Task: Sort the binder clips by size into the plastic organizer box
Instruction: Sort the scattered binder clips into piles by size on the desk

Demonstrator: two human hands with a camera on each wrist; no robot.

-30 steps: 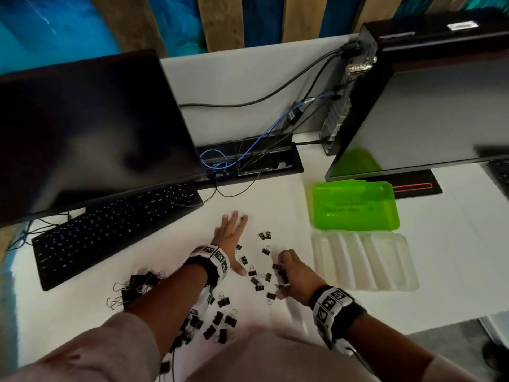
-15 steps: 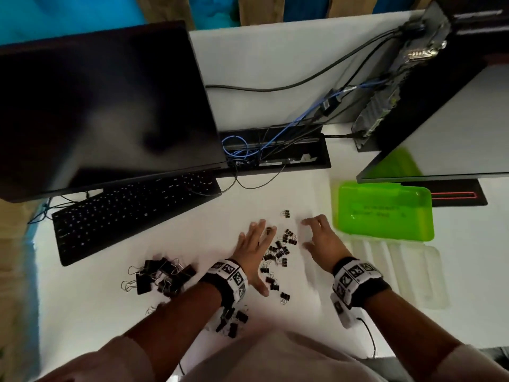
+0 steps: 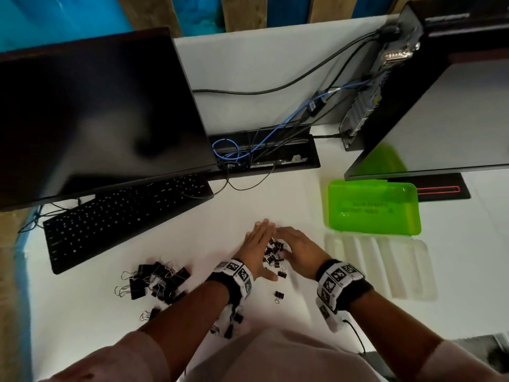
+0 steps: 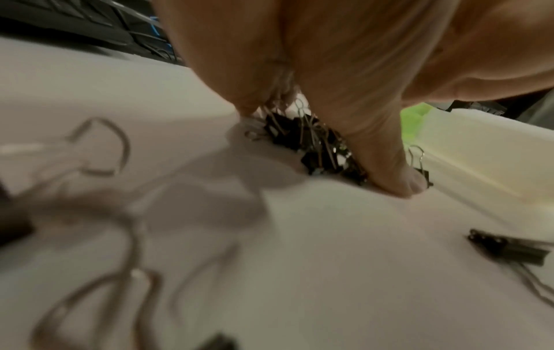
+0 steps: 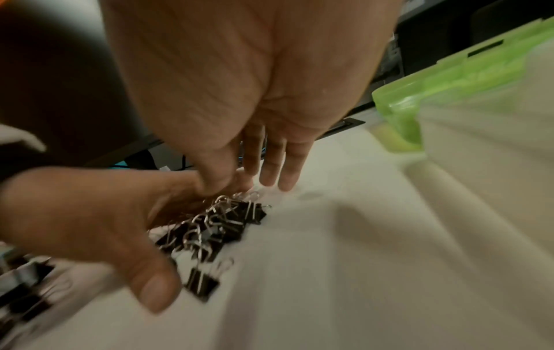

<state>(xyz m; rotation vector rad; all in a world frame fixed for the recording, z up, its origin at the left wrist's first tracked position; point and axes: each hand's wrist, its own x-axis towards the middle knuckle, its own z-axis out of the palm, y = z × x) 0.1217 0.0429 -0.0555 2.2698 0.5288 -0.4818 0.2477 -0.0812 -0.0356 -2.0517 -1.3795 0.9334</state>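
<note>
Small binder clips [image 3: 272,250] heaped on white desk [image 3: 192,244], left of the open organizer box [image 3: 380,268]. My left hand [image 3: 257,245] and right hand [image 3: 298,248], fingers straight, cup the heap between them.

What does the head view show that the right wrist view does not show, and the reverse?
Only the head view shows the pile of larger clips, the keyboard and both wristbands. Only the right wrist view shows the right hand's palm and the small clips' wire handles up close. Both show the left hand, the small clips heaped between the hands, and the green lid.
</note>
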